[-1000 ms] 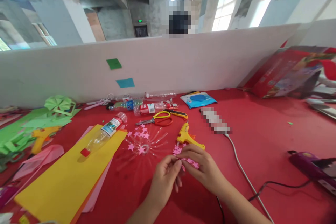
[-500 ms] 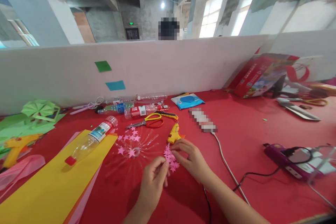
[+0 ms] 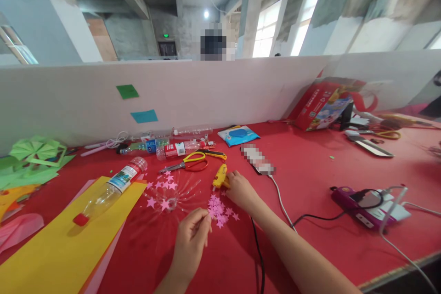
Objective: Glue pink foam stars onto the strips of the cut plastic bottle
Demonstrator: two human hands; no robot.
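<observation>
My right hand (image 3: 240, 188) is at the grip of a yellow hot glue gun (image 3: 219, 177), its fingers closed around the handle. The gun's nozzle points toward me, just above a pile of pink paper stars (image 3: 217, 209). To the left of that pile is my left hand (image 3: 193, 234), thumb and fingers pinched together; whatever is between them is hidden. Further left, clear plastic strips cut from a bottle (image 3: 186, 191) fan out on the table, with several pink stars (image 3: 165, 204) lying on them. Yellow-and-red-handled scissors (image 3: 195, 160) lie behind the strips.
On the red table (image 3: 299, 170), a plastic bottle (image 3: 106, 190) lies on yellow paper (image 3: 65, 243). More bottles (image 3: 177, 149), a wipes packet (image 3: 238, 135) and a phone-like blurred object (image 3: 257, 159) lie farther back. A purple power strip (image 3: 354, 206) and a knife (image 3: 370, 144) are at right.
My right hand has left the pile of pink stars and moved up onto the glue gun's handle. The left hand stays pinched beside the pile. The view has turned slightly right.
</observation>
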